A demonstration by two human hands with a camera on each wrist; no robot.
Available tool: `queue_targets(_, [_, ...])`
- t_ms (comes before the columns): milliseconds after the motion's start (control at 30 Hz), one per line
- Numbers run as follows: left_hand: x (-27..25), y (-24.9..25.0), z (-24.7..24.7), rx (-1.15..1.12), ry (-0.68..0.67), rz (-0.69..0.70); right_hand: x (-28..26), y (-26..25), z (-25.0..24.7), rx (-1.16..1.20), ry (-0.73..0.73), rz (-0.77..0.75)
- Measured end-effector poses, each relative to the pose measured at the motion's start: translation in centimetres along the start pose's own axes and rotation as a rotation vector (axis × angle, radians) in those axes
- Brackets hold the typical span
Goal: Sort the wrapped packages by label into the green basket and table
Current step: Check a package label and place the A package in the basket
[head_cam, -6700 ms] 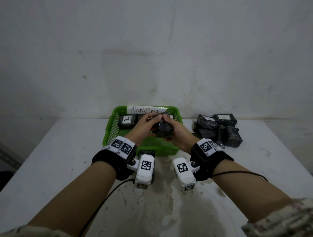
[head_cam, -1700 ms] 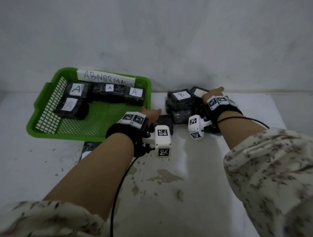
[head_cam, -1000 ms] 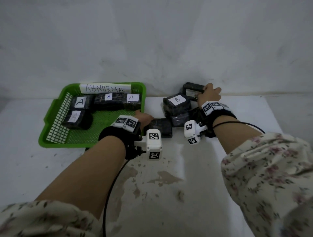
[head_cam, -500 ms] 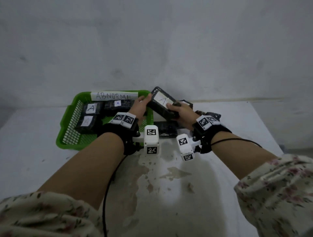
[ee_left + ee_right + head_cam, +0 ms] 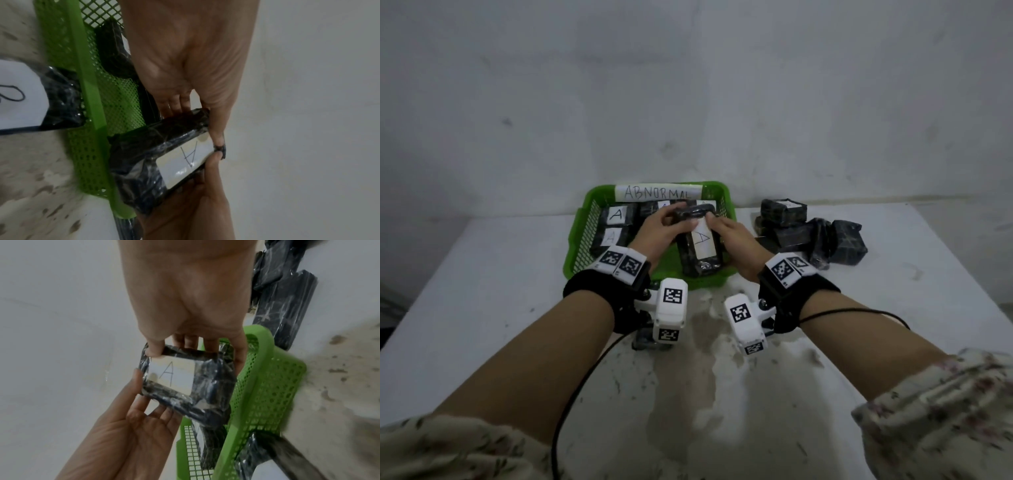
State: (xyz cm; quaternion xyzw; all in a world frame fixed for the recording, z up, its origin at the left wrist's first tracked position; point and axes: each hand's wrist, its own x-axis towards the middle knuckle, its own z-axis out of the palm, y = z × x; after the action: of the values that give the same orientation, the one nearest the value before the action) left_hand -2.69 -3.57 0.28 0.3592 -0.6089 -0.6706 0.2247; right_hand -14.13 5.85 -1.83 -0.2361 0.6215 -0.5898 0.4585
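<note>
A black wrapped package with a white "A" label [image 5: 698, 245] hangs low over the right half of the green basket [image 5: 575, 246], label up. Both hands hold it. My left hand [image 5: 671, 222] takes its far left end, thumb on top and fingers underneath. My right hand [image 5: 717, 228] pinches the right edge beside the label. In the left wrist view the package [image 5: 164, 146] lies just inside the basket rim [image 5: 88, 97]. The right wrist view shows its "A" label [image 5: 170, 378] between the two hands, next to the basket wall [image 5: 265, 386].
Other "A" packages [image 5: 618, 216] lie in the basket's left and back, under an "ABNORMAL" sign [image 5: 659, 193]. A pile of black packages [image 5: 808, 233] sits on the white table [image 5: 482, 308] right of the basket. A "B" package [image 5: 20, 97] lies outside the near rim. A wall stands close behind.
The "A" package came down from a tilted hold above the basket's back right corner and now lies flatter and lower inside its right half. Both hands came with it.
</note>
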Motion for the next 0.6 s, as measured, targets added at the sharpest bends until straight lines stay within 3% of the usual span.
queue_targets(200, [-0.7,-1.2,-1.4,-0.030,0.134,0.029,-0.9,0.6,1.9,-0.048,-0.017,0.016])
queue_targets(367, [-1.5,-1.8,-1.7,-0.121,0.021,-0.035,-1.7,0.9,1.5,0.011,0.003,-0.060])
queue_targets(500, [-1.7,-2.1,-1.8,-0.103,0.098,0.001,-2.1,0.8,1.6,0.004,-0.058,-0.059])
queue_targets(600, [-2.0,-1.7,-2.0,-0.174,0.030,-0.030,-2.3,0.8,1.7,0.022,-0.069,-0.069])
